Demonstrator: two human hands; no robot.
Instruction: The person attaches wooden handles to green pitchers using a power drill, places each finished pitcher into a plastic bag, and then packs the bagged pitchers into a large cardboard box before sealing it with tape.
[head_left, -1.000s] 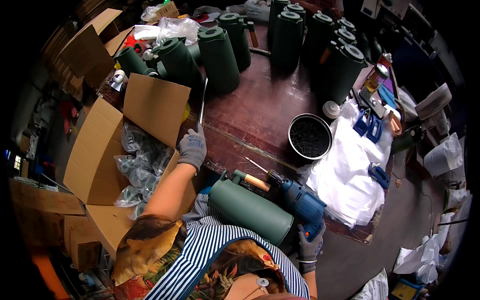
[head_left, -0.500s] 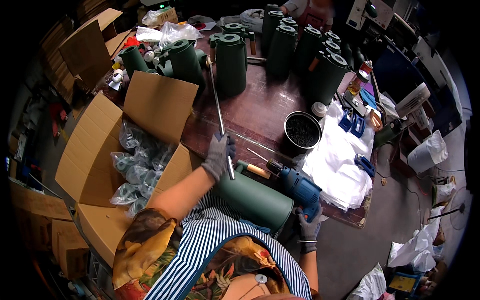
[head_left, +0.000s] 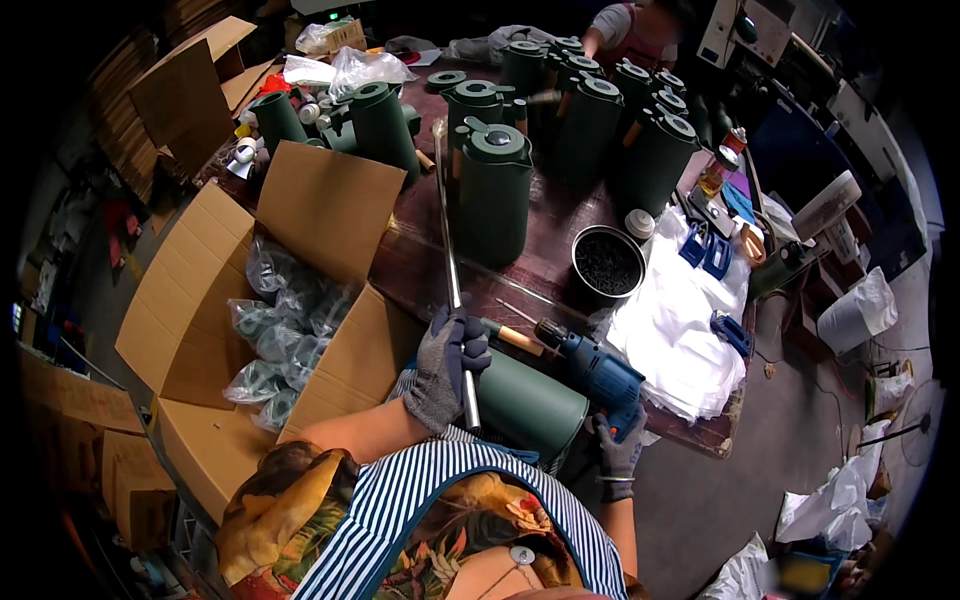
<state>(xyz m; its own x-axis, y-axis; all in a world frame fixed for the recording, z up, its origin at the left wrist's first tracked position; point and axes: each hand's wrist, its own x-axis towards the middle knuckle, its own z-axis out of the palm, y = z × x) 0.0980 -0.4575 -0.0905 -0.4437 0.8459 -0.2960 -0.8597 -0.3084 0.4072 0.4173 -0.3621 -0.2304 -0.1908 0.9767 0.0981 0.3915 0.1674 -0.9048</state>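
Drill [head_left: 604, 376] sits gripped by the right hand [head_left: 619, 455] at the near edge of the table [head_left: 415, 235]; there, the left hand [head_left: 444, 368] clasps a metal rod [head_left: 449, 240] over the lying jug [head_left: 535, 395]. Swung sideways, it could topple the standing jug [head_left: 493, 205] beyond.

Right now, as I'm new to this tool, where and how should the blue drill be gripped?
The blue drill is probably best gripped by its rear handle, coming from the lower right, where the right hand is: the bit points up-left, away from that end, and the handle angles toward that hand.
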